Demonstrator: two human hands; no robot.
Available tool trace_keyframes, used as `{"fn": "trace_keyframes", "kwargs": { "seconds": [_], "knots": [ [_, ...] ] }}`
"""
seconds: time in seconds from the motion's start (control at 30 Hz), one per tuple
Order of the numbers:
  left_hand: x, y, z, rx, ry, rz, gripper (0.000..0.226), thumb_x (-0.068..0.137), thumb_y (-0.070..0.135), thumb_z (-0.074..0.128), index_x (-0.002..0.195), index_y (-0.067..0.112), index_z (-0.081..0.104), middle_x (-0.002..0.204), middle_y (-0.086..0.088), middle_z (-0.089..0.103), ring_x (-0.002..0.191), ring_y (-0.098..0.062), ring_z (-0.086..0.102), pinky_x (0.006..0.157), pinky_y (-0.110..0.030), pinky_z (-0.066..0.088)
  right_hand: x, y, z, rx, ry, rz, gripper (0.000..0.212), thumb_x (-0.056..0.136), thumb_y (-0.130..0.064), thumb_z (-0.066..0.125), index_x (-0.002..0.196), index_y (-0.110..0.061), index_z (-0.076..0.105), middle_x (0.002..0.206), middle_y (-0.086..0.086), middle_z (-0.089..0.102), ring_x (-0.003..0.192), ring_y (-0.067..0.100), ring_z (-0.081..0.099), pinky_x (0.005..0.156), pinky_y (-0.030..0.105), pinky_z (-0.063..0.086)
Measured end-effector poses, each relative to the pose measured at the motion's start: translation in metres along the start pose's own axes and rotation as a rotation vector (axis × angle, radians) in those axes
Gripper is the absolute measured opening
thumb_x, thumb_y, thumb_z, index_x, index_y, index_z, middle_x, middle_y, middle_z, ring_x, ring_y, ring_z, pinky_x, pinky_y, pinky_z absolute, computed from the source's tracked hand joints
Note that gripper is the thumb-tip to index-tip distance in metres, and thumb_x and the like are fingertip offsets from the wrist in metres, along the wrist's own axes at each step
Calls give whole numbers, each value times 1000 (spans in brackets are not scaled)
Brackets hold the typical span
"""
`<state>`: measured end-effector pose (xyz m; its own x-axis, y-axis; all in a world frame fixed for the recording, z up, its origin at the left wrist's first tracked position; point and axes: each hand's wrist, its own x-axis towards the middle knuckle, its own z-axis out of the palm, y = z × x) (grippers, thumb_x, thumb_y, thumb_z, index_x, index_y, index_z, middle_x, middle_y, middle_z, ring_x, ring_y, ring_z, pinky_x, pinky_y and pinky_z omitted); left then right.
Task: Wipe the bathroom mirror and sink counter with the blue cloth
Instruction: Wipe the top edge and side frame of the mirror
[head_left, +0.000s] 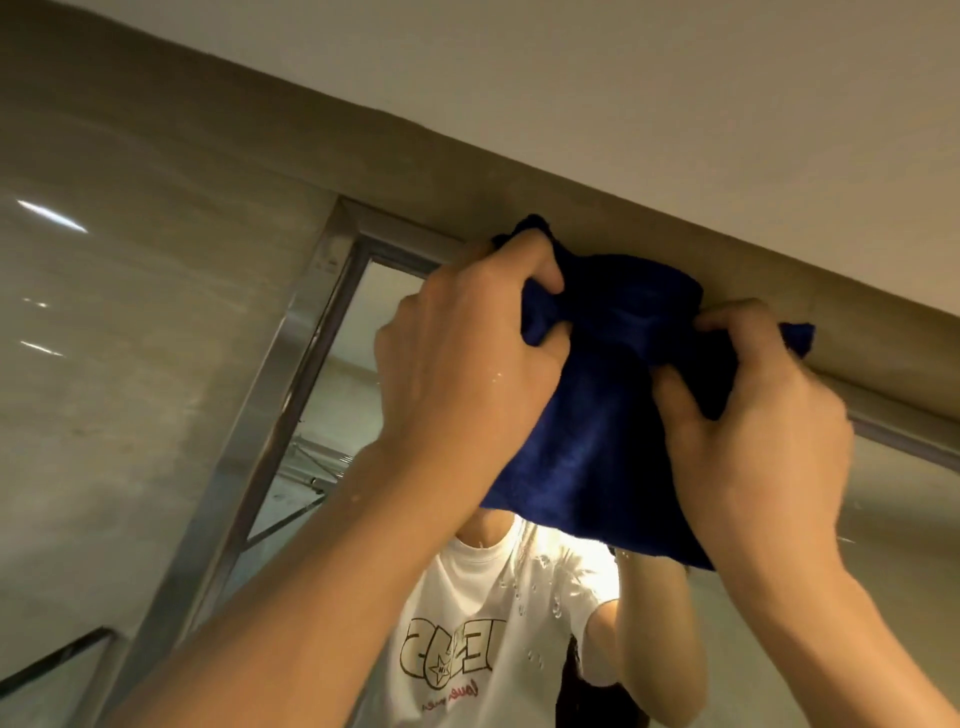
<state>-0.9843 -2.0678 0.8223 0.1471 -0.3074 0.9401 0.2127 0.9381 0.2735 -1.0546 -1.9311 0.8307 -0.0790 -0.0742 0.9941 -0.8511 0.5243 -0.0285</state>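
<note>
Blue terry-like fabric makes up the cloth (608, 415), which is held up in the centre and upper right of the frame, against the top of the mirror (332, 415) just below the beige ledge (467, 182) that runs diagonally across the upper part of the picture. The cloth is judged to be light, soft and wholly limp: its lower edge hangs loose at centre right, and folds are bunched where it is gripped. Droplets can be seen on the glass at lower centre, so the cloth may well be damp and a little heavier than when dry, though that cannot be confirmed. No fragility or slipperiness is to be expected; the pile should give good purchase. It is best taken along its upper edge, at two gathered points, as is done at present, or wadded into one palm for firmer pressure on the glass.

The left hand (467, 353), at centre frame, is clenched on a gather of the upper left part of the cloth, with the thumb curled over the fold and the fingers hidden behind the fabric. The right hand (753, 415), at right of centre, is clenched likewise on the upper right part, its fingertips tucked into the cloth near the ledge. Between the two hands the fabric is stretched fairly taut.

The steel frame (291, 332) of the mirror is seen at left of centre, beside glossy wall tile (130, 312). The sink counter is not in view.
</note>
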Motion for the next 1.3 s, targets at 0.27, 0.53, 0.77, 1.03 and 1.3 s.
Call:
{"fn": "trace_keyframes", "kwargs": {
  "seconds": [0.27,0.53,0.77,1.03,1.3],
  "knots": [
    [2,-15,-10,-34,95,-138,22,74,38,77,91,38,63,81,16,65,78,-13,60,63,-34,47,7,-12,14,52,-51,-92,29,93,-30,58,120,-28,49,94,4,64,71,24,42,59,32,29],
    [-19,29,34,-41,148,-133,22,70,35,73,90,32,63,85,10,69,86,-25,65,71,-44,53,3,47,-20,151,-68,-64,25,88,-30,61,112,-32,55,94,-1,67,89,34,60,66,36,39],
    [-66,119,105,-42,28,-38,17,85,29,69,98,36,61,98,14,60,87,-16,57,65,-34,41,-9,146,-75,89,60,70,25,84,-28,67,108,-29,61,91,-1,68,89,34,61,67,39,44],
    [-66,127,110,44,-31,51,17,83,33,72,99,36,66,99,14,67,95,-18,62,73,-37,49,-7,162,-86,105,68,67,25,89,-29,65,114,-27,61,99,3,68,93,29,62,64,35,41],
    [-63,121,103,114,132,-21,17,78,31,74,95,29,71,90,11,71,87,-20,65,75,-44,52,3,151,-75,109,-25,-73,30,97,-34,55,126,-33,51,105,-1,64,96,27,62,65,33,41]
  ]
}}
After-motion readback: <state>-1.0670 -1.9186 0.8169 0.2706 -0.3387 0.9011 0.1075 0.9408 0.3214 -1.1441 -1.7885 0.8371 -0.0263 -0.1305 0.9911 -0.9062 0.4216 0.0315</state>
